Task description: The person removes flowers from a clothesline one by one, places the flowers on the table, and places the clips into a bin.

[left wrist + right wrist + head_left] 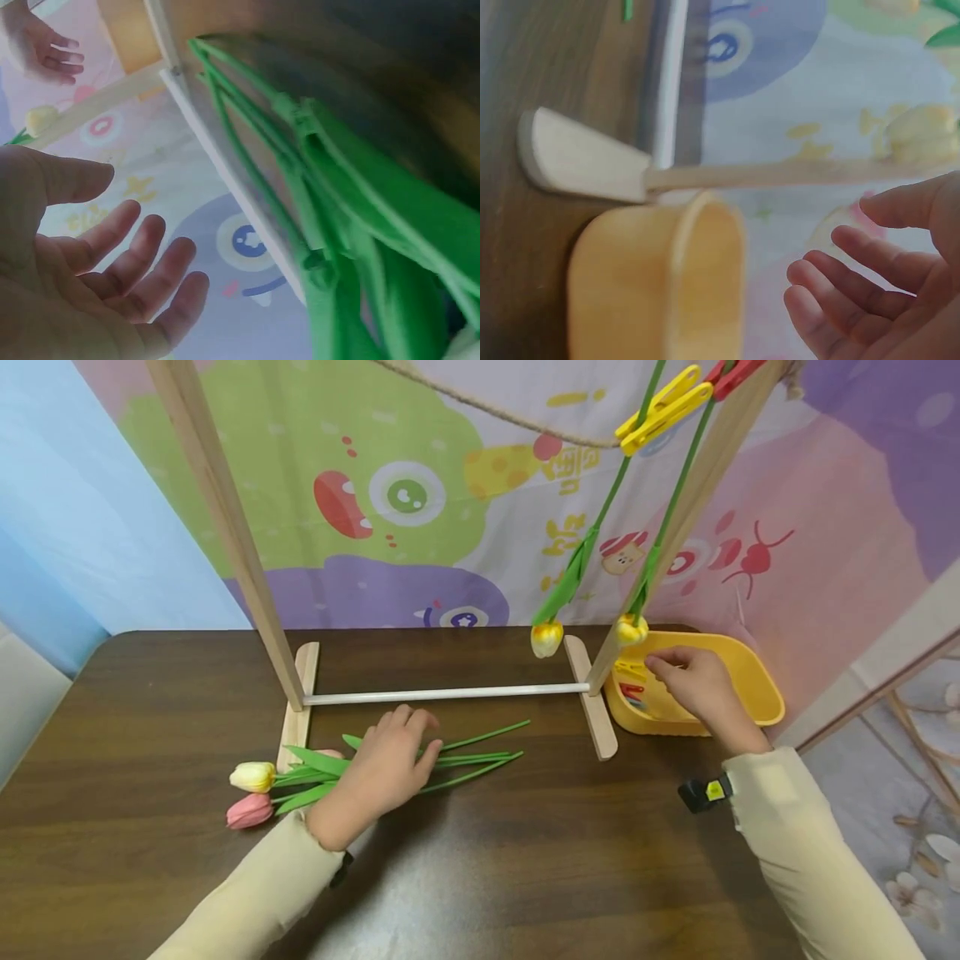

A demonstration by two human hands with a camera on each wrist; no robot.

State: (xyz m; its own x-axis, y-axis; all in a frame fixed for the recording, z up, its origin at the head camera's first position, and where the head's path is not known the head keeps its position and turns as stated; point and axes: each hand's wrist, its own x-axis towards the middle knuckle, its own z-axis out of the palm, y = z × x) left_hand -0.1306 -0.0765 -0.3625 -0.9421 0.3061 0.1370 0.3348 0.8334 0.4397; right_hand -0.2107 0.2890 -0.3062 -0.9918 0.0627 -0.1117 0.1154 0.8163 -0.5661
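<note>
My left hand (386,768) is over several artificial tulips on the table, its fingers loosely bent and holding nothing. A yellow tulip (252,776) and a pink tulip (250,811) lie with their heads to the left; another pink head is partly hidden by leaves. In the left wrist view the green stems (247,112) stay apart from the palm. Above a yellow basin (772,697) my right hand (693,685) has relaxed fingers with nothing between them. Inside the basin are a yellow clothespin (632,672) and a red clothespin (632,690).
A wooden frame (240,543) with a white crossbar (450,694) stands behind the hands. On its rope (480,406), a yellow clothespin (663,414) and a red clothespin (738,377) hold two tulips upside down, their yellow heads (547,639) hanging near the right post.
</note>
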